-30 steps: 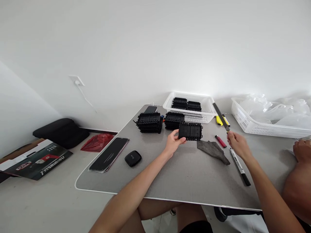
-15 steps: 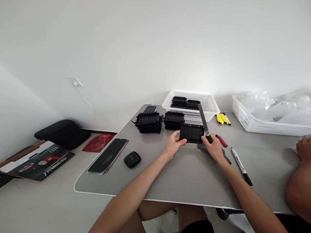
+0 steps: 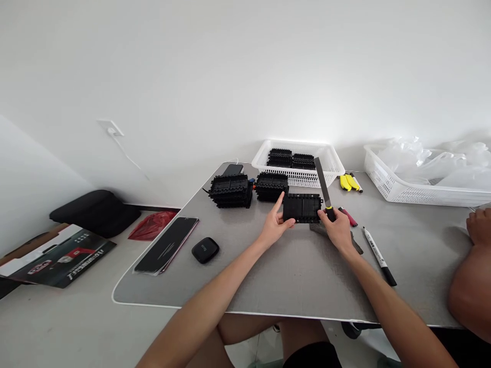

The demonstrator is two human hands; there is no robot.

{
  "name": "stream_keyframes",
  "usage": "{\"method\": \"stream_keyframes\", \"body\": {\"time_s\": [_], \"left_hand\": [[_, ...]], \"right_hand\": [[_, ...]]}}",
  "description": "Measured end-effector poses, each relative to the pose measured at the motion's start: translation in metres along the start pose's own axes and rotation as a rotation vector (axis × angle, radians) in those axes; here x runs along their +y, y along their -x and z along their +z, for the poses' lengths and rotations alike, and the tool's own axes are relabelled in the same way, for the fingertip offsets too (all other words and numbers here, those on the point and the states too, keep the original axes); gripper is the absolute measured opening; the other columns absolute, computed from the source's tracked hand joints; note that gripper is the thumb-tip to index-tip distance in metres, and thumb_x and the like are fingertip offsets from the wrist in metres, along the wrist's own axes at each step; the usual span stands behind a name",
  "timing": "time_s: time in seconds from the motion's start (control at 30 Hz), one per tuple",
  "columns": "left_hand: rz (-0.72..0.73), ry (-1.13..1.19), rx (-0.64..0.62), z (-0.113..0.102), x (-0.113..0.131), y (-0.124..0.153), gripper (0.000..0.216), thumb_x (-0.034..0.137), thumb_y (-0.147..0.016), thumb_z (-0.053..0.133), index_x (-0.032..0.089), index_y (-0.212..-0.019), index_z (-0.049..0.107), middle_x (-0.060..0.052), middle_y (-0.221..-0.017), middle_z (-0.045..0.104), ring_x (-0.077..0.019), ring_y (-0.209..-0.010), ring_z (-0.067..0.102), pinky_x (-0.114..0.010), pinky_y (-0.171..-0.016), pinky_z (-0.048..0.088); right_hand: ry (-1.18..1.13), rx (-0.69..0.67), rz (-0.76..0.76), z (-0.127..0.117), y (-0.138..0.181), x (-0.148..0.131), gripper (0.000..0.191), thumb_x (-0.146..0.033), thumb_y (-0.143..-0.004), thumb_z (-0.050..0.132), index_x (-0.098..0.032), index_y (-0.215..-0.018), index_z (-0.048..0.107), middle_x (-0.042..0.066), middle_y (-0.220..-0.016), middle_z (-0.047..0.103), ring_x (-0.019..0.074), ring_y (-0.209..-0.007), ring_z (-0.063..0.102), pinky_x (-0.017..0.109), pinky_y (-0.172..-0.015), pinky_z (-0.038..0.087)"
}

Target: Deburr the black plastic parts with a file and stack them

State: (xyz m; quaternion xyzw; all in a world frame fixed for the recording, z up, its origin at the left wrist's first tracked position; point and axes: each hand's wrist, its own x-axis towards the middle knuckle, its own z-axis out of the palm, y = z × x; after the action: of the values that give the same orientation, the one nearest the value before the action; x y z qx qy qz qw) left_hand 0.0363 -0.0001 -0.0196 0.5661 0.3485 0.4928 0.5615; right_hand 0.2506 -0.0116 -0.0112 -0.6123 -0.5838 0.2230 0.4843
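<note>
A flat black plastic part (image 3: 301, 208) with toothed edges is held up above the table, tilted toward me. My left hand (image 3: 275, 225) grips its left end, thumb on the near face and index finger stretched along the edge. In my right hand (image 3: 335, 227) is a flat file (image 3: 322, 181) with a black and yellow handle, its blade pointing up. My right thumb also touches the right end of the black part. Just behind stand two stacks of similar parts, a left stack (image 3: 230, 190) and a right stack (image 3: 270, 186).
A white basket (image 3: 337, 167) with more black parts stands at the back; another basket (image 3: 441, 196) holds clear plastic bags. A marker (image 3: 379, 255), red object (image 3: 350, 217), yellow objects (image 3: 348, 182), black case (image 3: 205, 250) and phone-like panel (image 3: 166, 245) lie around. Another person's arm (image 3: 473, 281) rests at right.
My left index finger has lifted and straightened along the part's edge. The part's face has turned slightly more toward me. The file remains in my right hand; the view has shifted a little.
</note>
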Motion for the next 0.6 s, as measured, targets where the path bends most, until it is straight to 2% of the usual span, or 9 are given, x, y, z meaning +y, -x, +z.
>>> {"method": "stream_keyframes", "body": {"time_s": [0.17,0.33,0.43,0.6], "left_hand": [[0.013,-0.072,0.007,-0.0004,-0.0001,0.0001,0.111,0.034,-0.072,0.079,0.028,-0.154,0.004,-0.008,-0.104,0.073,-0.0205,-0.084,0.070,-0.038,-0.080,0.058],[0.022,-0.060,0.047,0.0046,-0.0005,0.0026,0.114,0.038,-0.072,0.079,0.029,-0.154,0.001,-0.005,-0.092,0.074,-0.0175,-0.069,0.069,-0.035,-0.070,0.059],[0.026,-0.076,0.042,0.0080,-0.0017,0.0044,0.112,0.038,-0.074,0.078,0.031,-0.154,0.001,-0.006,-0.094,0.073,-0.0172,-0.068,0.067,-0.034,-0.067,0.058],[0.070,-0.050,0.049,0.0080,-0.0048,0.0035,0.108,0.038,-0.076,0.076,0.032,-0.154,0.000,-0.005,-0.097,0.073,-0.0190,-0.078,0.068,-0.039,-0.076,0.058]], "right_hand": [[0.015,0.017,0.011,0.0004,0.0007,-0.0003,0.047,-0.062,-0.078,0.057,-0.015,-0.076,0.063,0.000,-0.060,0.055,0.0154,-0.058,0.045,0.026,-0.055,0.031],[0.045,0.003,-0.006,-0.0007,0.0007,-0.0006,0.047,-0.062,-0.080,0.055,-0.016,-0.074,0.062,-0.001,-0.061,0.053,0.0147,-0.058,0.043,0.026,-0.055,0.031],[0.049,-0.006,-0.005,-0.0030,0.0008,-0.0023,0.047,-0.062,-0.080,0.055,-0.016,-0.074,0.062,-0.001,-0.060,0.052,0.0147,-0.058,0.042,0.027,-0.056,0.032],[0.051,-0.015,-0.009,-0.0027,0.0025,-0.0047,0.048,-0.063,-0.080,0.055,-0.016,-0.077,0.063,0.000,-0.061,0.055,0.0155,-0.059,0.045,0.027,-0.057,0.032]]}}
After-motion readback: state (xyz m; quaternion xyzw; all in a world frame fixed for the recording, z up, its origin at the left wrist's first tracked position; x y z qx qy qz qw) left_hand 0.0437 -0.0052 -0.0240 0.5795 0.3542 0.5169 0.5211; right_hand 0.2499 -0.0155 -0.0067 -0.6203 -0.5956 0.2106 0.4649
